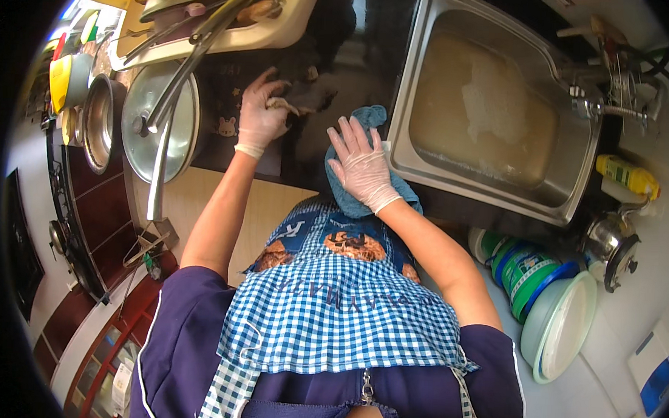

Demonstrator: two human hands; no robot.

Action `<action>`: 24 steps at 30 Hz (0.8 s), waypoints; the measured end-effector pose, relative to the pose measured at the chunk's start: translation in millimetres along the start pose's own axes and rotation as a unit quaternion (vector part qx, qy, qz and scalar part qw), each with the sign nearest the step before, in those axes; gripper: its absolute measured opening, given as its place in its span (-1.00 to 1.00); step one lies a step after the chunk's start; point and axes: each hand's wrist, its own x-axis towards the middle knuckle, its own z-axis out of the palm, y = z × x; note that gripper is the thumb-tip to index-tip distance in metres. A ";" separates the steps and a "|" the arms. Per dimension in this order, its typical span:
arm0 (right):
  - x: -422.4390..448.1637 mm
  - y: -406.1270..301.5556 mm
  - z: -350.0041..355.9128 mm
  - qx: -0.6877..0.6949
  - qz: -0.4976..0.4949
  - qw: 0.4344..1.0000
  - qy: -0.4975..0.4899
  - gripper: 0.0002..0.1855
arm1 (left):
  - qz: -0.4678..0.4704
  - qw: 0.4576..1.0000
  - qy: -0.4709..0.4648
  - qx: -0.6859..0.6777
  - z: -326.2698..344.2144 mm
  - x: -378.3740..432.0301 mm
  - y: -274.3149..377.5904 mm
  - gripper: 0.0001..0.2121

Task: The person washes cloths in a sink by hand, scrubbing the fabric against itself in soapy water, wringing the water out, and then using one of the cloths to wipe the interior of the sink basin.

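Observation:
My left hand, in a clear disposable glove, is over the black countertop. A small pale, crumpled scrap sticks out from its fingers; I cannot tell what it is made of. My right hand, gloved the same way, lies flat with fingers spread on a blue terry cloth. That cloth rests at the counter's front edge, beside the sink. Cloudy brownish water with some foam stands in the stainless steel sink to the right.
At the upper left, a cream dish rack holds bowls and utensils. A glass pot lid and long metal tongs are below it. Right of the sink are a faucet, a yellow bottle, a kettle and stacked basins.

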 end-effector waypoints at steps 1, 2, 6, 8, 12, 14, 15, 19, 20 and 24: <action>12.0 6.8 -4.8 0.002 0.006 1.000 -0.011 -0.37 | 0.003 1.000 0.006 0.001 -1.7 -6.4 -0.1 -0.67; 25.4 15.1 -4.5 0.007 -0.007 1.000 0.010 -0.38 | 0.053 0.997 0.018 0.048 -1.4 -13.5 -4.1 -0.68; 98.0 88.6 -22.5 -0.047 0.046 0.991 0.117 -0.41 | 0.110 0.992 0.021 0.061 12.4 -25.4 2.0 -0.72; 132.1 131.5 -36.9 -0.081 0.108 0.969 0.208 -0.44 | 0.161 0.981 -0.006 0.107 19.4 -23.9 13.2 -0.70; 137.3 128.3 -37.8 -0.036 0.147 0.959 0.239 -0.34 | 0.135 0.962 -0.033 0.234 36.0 -40.8 28.0 -0.65; 137.6 115.4 -38.8 -0.043 0.055 0.981 0.181 -0.36 | 0.118 0.960 -0.037 0.250 44.0 -44.4 33.2 -0.59; 144.3 112.6 -34.3 -0.032 -0.005 0.989 0.146 -0.38 | 0.124 0.960 -0.038 0.246 43.2 -45.0 33.5 -0.59; 209.8 137.7 -33.7 0.018 -0.057 0.976 0.208 -0.40 | 0.121 0.954 -0.051 0.270 39.8 -40.6 32.0 -0.58; 227.3 147.2 -40.4 -0.016 -0.051 0.975 0.215 -0.40 | 0.115 0.955 -0.055 0.270 39.4 -40.5 31.1 -0.58; 273.3 212.1 -51.7 -0.135 0.036 0.959 0.248 -0.44 | 0.120 0.953 -0.053 0.275 40.5 -39.7 26.5 -0.57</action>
